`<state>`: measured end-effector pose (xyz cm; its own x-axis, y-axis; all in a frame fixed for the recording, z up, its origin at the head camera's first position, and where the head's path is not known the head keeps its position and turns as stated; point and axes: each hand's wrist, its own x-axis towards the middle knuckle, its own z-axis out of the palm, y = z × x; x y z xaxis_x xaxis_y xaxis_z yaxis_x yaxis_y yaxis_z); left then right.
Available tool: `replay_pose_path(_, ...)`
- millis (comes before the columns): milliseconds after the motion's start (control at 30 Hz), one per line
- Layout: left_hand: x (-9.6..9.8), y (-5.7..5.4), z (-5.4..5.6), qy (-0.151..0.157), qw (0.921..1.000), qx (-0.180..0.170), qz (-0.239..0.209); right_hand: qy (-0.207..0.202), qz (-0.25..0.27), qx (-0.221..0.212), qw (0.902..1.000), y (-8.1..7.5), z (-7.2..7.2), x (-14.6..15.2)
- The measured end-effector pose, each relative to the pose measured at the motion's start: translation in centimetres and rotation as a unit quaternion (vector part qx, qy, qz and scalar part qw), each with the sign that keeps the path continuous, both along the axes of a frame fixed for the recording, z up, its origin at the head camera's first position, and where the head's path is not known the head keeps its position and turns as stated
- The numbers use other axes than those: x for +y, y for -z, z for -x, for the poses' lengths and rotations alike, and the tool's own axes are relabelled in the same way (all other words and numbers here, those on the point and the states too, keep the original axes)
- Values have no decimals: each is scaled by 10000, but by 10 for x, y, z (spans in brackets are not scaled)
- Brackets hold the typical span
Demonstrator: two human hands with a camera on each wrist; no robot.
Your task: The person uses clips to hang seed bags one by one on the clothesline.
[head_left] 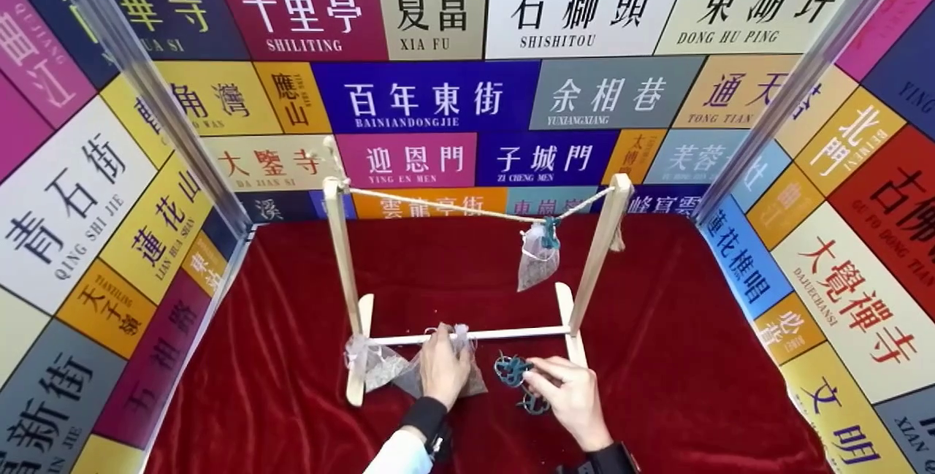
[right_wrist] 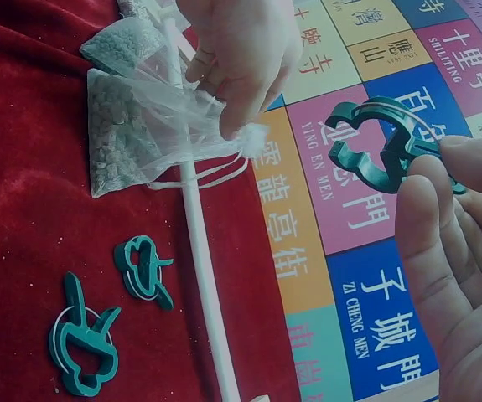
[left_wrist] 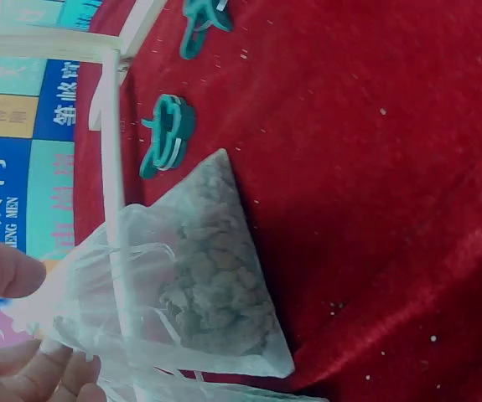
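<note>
My left hand [head_left: 445, 368] pinches the gathered top of a sheer mesh drawstring bag [left_wrist: 220, 276] filled with small brownish-grey pieces. The bag's neck lies over the white bottom bar of a wooden stand. More mesh bags [head_left: 383, 368] lie to the left of it. My right hand [head_left: 573, 394] grips a green plastic spring clip [right_wrist: 373, 177] by its handles, between thumb and fingers, with the clip's jaws apart. On the red cloth below lie two more green clips, one larger in view [right_wrist: 85, 360] and one closer to the bar [right_wrist: 144, 268].
A rope [head_left: 445, 204] sags between the stand's two upright posts [head_left: 603, 255]. From its right part hangs another filled mesh bag [head_left: 537, 262], held by a green clip [head_left: 549, 233]. Colourful lettered panels [head_left: 431, 94] surround the red cloth [head_left: 277, 357].
</note>
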<state>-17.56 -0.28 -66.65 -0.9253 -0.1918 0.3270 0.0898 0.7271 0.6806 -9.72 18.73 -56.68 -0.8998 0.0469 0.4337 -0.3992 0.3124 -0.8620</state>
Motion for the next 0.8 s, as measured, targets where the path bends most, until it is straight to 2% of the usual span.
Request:
replay_pose_path(200, -10, -9, -8, 359, 9987, -30, -349, 10, -150, -1, 9999, -6, 2, 1)
replay_pose_path(333, -17, -16, -17, 715, 9966, 112, -388, -85, -205, 266, 9994, -11, 4, 1)
replay_pose_path(467, -22, -27, -25, 971, 9935, 339, -480, -184, -267, 652, 9973, -19, 6, 2)
replay_pose_path(633, -27, -53, -30, 1214, 9887, 420, -777, -290, -376, 1116, 9926, -34, 9, 3)
replay_pose_path(800, -30, -86, -32, 1498, 9811, 530, -1109, -414, -441, 1370, 9887, -47, 18, 10)
